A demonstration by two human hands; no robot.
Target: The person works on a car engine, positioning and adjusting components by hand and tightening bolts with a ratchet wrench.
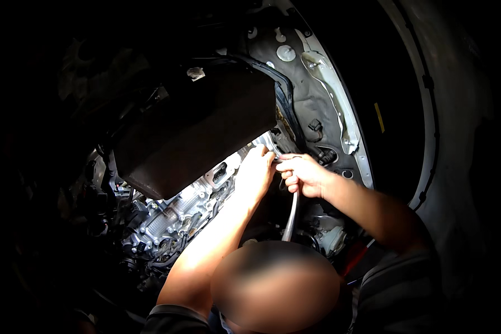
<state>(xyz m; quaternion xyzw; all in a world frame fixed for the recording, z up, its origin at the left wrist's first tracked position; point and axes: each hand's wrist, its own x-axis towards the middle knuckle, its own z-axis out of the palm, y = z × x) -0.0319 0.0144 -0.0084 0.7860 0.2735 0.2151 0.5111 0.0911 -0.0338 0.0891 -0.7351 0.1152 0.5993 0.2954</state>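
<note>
In the right middle of the engine bay, my left hand (255, 170) is closed, its bent fingertips at a brightly lit metal part beside the engine. My right hand (306, 175) meets it from the right, thumb and forefinger pinched together and the other fingers curled. A small dark piece shows between the two hands, too little of it to name. From under my right hand a silvery pipe (291, 219) runs downward; whether the fingers touch it cannot be made out. Left of my forearm lies the metal engine (170, 222), with bolts and dark wiring.
A large dark flat panel (206, 122) overhangs the engine. Black hoses (286, 92) curve down the grey inner body wall (303, 83). A loose connector (315, 126) hangs there, near a pale metal bracket (339, 106). A blurred oval covers the lower middle. Deep shadow surrounds the lit area.
</note>
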